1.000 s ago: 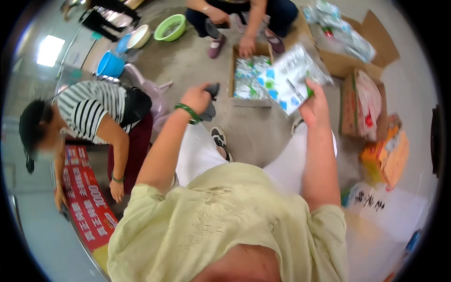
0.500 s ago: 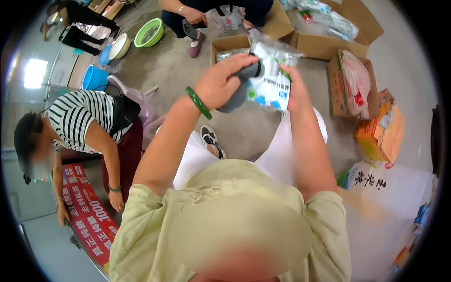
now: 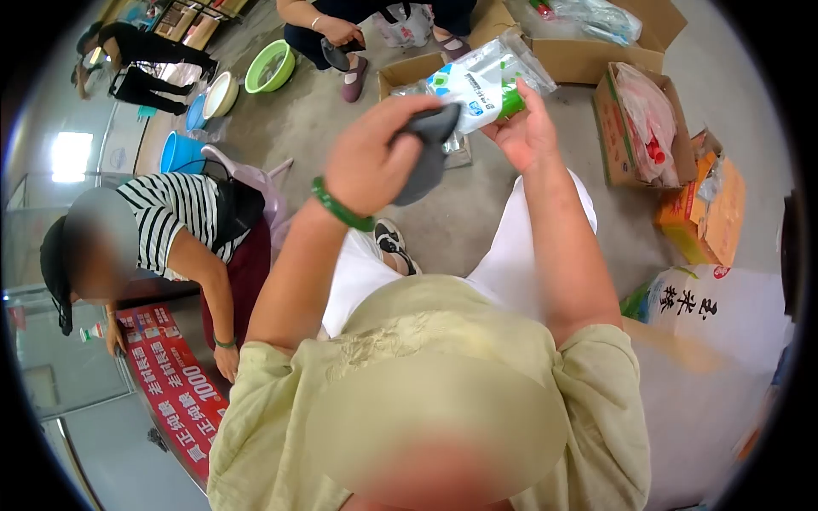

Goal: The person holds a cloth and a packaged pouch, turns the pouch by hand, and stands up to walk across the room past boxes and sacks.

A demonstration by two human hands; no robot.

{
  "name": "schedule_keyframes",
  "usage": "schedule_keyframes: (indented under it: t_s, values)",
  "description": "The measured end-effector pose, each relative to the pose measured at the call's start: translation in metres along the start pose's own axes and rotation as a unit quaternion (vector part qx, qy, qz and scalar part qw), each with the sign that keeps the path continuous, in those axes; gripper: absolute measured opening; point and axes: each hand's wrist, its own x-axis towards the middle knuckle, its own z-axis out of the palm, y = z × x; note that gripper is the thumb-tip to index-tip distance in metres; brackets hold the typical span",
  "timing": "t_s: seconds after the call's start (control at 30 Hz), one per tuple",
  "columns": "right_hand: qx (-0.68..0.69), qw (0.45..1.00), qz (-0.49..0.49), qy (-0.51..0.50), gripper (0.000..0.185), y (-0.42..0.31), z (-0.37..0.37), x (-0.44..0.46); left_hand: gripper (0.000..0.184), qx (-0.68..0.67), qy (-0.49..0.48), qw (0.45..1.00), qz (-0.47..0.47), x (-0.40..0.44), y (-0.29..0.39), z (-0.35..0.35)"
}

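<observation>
The left hand [image 3: 366, 157] clamps a grey object [image 3: 422, 168] (type unclear) between thumb and fingers, while the right hand [image 3: 527, 132] pinches the printed packet [image 3: 477, 85] at one edge, partly obscuring the open carton [image 3: 402, 74].

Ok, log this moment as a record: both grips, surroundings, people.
left grip: closed on dark grey object, kind unclear
right grip: holding plastic packet, white, blue and green print
behind packet: open carton, partly hidden
right side: side carton with pinkish bag; orange box
across: another person's hand, holding dark grey item
left side: striped-top person beside red printed sheet
</observation>
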Motion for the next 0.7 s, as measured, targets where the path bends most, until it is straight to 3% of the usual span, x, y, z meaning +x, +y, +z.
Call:
schedule_keyframes:
  t_s: [0.07, 0.1, 0.17, 0.27, 0.3, 0.33, 0.4, 0.47, 0.53, 0.57, 0.63, 0.67, 0.7]
  values:
    - [-0.019, 0.999, 0.025, 0.004, 0.039, 0.001, -0.010, 0.002, 0.039, 0.136, -0.007, 0.985, 0.106, 0.018, 0.023, 0.022]
    - [-0.013, 0.999, 0.038, -0.013, 0.036, 0.002, -0.016, 0.003, 0.039, 0.135, -0.005, 0.985, 0.104, 0.022, 0.025, 0.038]
    - [-0.027, 0.997, 0.070, -0.008, 0.030, 0.001, -0.014, 0.000, 0.041, 0.328, -0.064, 0.930, 0.150, 0.023, 0.019, 0.067]
    - [-0.052, 0.998, 0.013, -0.022, 0.031, 0.001, -0.022, 0.006, 0.043, 0.403, -0.124, 0.896, 0.137, 0.009, -0.013, 0.088]
    - [-0.082, 0.994, -0.054, 0.046, 0.037, 0.003, -0.021, 0.007, 0.042, 0.406, -0.101, 0.895, 0.152, 0.001, -0.021, 0.088]
    - [-0.078, 0.994, -0.058, 0.052, 0.037, 0.001, -0.022, 0.006, 0.042, 0.403, -0.107, 0.895, 0.157, -0.008, -0.028, 0.083]
    - [0.006, 0.997, -0.071, 0.028, 0.044, -0.009, -0.013, 0.000, 0.040, 0.464, -0.132, 0.871, 0.097, -0.025, -0.044, 0.067]
    - [0.045, 0.996, -0.074, 0.008, 0.048, -0.017, -0.014, -0.001, 0.037, 0.405, -0.140, 0.902, -0.052, -0.046, -0.089, 0.049]
    - [0.053, 0.995, -0.077, 0.029, 0.046, -0.017, -0.010, -0.003, 0.036, 0.287, -0.086, 0.934, -0.197, -0.060, -0.117, 0.024]
    - [0.062, 0.995, -0.073, 0.021, 0.045, -0.014, -0.011, -0.001, 0.036, 0.288, -0.085, 0.932, -0.201, -0.058, -0.118, 0.014]
    - [0.057, 0.997, -0.059, 0.012, 0.044, -0.009, -0.008, -0.001, 0.038, 0.143, -0.033, 0.943, -0.297, -0.047, -0.109, -0.006]
    - [0.054, 0.997, -0.055, 0.003, 0.043, -0.007, -0.005, 0.000, 0.038, 0.143, -0.026, 0.943, -0.301, -0.040, -0.101, -0.010]
    - [0.050, 0.997, -0.051, -0.002, 0.043, -0.006, -0.003, 0.001, 0.039, 0.067, 0.035, 0.968, -0.238, -0.030, -0.090, -0.010]
